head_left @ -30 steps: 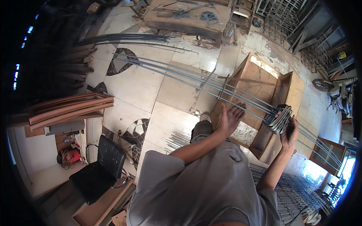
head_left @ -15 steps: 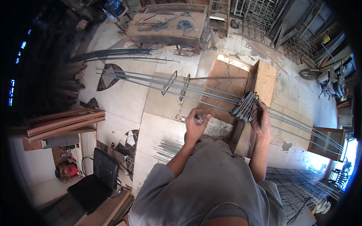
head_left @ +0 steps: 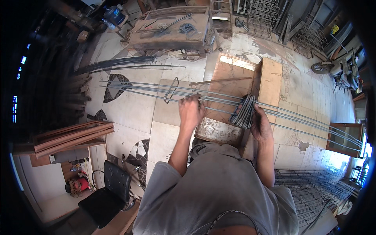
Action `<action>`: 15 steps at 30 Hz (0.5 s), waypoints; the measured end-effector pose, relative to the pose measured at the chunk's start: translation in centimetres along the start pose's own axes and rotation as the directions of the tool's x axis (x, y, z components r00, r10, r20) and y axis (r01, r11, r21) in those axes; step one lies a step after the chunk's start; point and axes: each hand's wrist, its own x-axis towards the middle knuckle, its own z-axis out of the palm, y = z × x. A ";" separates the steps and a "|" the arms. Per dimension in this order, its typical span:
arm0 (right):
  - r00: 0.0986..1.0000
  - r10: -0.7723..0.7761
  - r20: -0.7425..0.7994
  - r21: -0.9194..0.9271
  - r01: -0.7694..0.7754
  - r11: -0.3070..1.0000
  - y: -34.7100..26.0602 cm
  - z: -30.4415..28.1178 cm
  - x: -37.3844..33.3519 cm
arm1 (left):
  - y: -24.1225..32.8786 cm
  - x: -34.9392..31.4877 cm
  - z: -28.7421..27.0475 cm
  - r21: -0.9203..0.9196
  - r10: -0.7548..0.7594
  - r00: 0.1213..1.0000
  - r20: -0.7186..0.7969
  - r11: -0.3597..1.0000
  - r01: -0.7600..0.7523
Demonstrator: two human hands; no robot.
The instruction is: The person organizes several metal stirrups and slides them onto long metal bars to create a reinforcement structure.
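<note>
Several long thin steel rods (head_left: 223, 100) run left to right in front of me, across a wooden box. A tight bundle of bent metal stirrups (head_left: 245, 112) hangs around them above the box's near part. My right hand (head_left: 261, 124) is against the bundle's right side, its thumb up and fingers partly hidden behind it. My left hand (head_left: 190, 111) is closed at the rods, left of the bundle; what its fingers grip is hidden. One separate rectangular stirrup (head_left: 171, 91) stands tilted around the rods, just beyond my left hand.
The wooden box (head_left: 270, 80) lies beneath the rods. A low wooden bench (head_left: 168, 37) with tools and coiled wire stands at the far side. Dark rods (head_left: 117, 64) lie far left; a black chair (head_left: 105, 194) stands near left. Wire mesh (head_left: 313, 188) is near right.
My left hand has moved forward and slightly left, onto the rods. The stirrup that stood nearer the bundle no longer shows there. The whole view has shifted slightly.
</note>
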 end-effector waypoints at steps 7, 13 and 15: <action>0.986 0.093 -0.138 0.018 -0.091 0.996 1.1 -0.8 1.3 | 9.0 -0.7 -0.5 -0.589 -0.086 0.986 0.146 0.793 0.156; 0.995 0.095 0.044 0.066 -0.098 0.993 1.0 0.3 1.8 | 8.9 -2.9 1.1 -0.582 -0.026 0.989 0.146 0.806 0.107; 0.993 0.103 0.057 0.007 -0.103 0.995 1.3 0.3 2.3 | 8.3 -3.3 1.1 -0.598 0.044 0.998 0.041 0.801 -0.010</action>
